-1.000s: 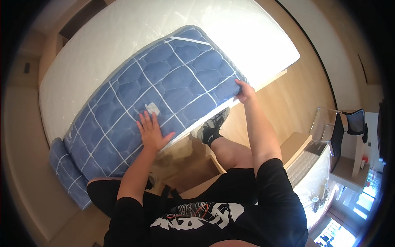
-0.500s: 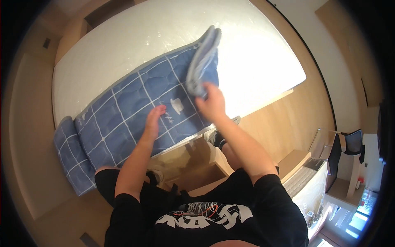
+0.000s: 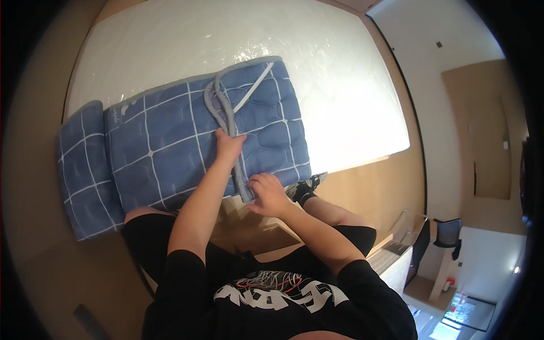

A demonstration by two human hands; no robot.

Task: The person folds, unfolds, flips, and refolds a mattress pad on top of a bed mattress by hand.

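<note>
A blue quilted mattress pad (image 3: 170,141) with white grid lines and grey ribbed binding lies across a bed. Its right part is folded over, and the flap's bound edge runs toward me with a wavy loop at its far end. My left hand (image 3: 230,148) is closed on that edge, thumb and finger either side of the binding. By the flap's near corner, my right hand (image 3: 270,195) rests with fingers apart, the corner between thumb and fingers. A white strap (image 3: 253,88) lies slantwise on the pad's right part. At the left end, the pad has another folded section.
A mattress (image 3: 351,85) in clear plastic lies under the pad, with a wooden frame around it. Below the pad is an open wooden compartment (image 3: 255,238) between my legs. A black chair (image 3: 447,232) and another plastic-wrapped mattress (image 3: 391,272) stand at the right.
The raised grey-edged flap has come down and moved left across the pad. My left hand has taken hold of its edge. My right hand has moved nearer, to the flap's near corner.
</note>
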